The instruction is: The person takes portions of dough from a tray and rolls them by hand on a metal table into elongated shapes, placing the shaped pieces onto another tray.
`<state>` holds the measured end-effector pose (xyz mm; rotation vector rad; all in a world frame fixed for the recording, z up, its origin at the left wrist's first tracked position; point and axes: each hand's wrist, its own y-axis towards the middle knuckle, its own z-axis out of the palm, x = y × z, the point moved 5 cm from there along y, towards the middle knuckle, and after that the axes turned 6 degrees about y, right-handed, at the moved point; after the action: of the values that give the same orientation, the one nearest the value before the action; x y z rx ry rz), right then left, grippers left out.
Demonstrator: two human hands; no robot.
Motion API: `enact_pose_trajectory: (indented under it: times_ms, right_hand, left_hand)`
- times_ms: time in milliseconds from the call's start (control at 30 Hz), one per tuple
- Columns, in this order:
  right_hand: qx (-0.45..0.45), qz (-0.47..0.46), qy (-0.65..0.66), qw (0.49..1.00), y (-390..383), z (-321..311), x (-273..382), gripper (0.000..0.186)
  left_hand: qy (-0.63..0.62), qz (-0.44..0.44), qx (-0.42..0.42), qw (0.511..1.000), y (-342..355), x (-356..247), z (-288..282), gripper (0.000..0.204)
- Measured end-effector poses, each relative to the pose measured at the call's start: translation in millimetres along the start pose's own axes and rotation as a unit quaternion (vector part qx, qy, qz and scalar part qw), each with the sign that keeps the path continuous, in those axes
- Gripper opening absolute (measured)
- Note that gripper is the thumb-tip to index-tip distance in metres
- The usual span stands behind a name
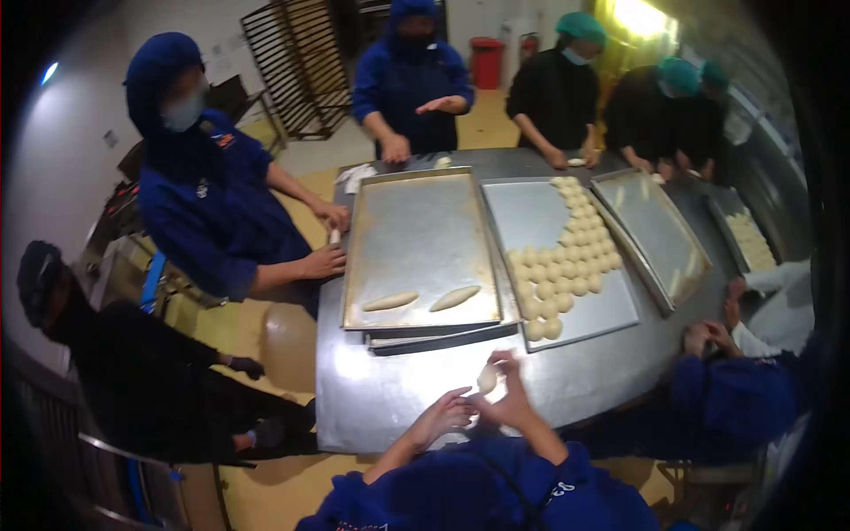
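Note:
My right hand (506, 405) holds a small pale dough piece (487, 379) between thumb and fingers, just above the near edge of the steel table (398, 411). Beside it on the left is my left hand (445, 416), its fingers slightly bent and apart, with nothing visible in it. In front of my hands, a baking tray (416, 239) carries two long, pointed dough pieces (390, 302) along its near end. To its right, a second tray (611, 319) bears many round dough balls (556, 281) packed in rows.
Another tray (639, 217) with long dough pieces lies farther right, and a smaller filled tray (748, 239) beyond it. Several co-workers stand around the table, hands at its edges. A white cloth (356, 177) lies at the far left corner. A rack (297, 66) stands behind.

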<state>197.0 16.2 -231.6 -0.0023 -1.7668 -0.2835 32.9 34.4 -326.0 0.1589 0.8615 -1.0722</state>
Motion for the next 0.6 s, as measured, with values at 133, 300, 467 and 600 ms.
enact_pose_trajectory:
  times_ms: [133,300,467,600]
  right_hand:
    - [0.018,-0.166,-0.145,0.975,-36.3,44.8,17.3,0.065]
    - [0.068,-0.121,-0.232,0.963,-48.9,45.0,33.5,0.075]
    - [0.053,-0.136,-0.257,0.955,-37.6,21.4,47.8,0.086]
    - [0.203,-0.171,-0.145,0.953,-21.4,17.2,34.9,0.096]
  left_hand:
    - [-0.111,0.014,-0.042,0.993,4.2,0.0,10.1,0.049]
    - [-0.034,0.058,-0.097,0.993,-1.7,-11.8,-1.8,0.06]
    - [0.231,0.089,-0.113,0.962,-10.9,-45.0,-1.5,0.096]
    - [0.362,0.061,-0.016,0.93,-7.7,-56.8,36.4,0.12]
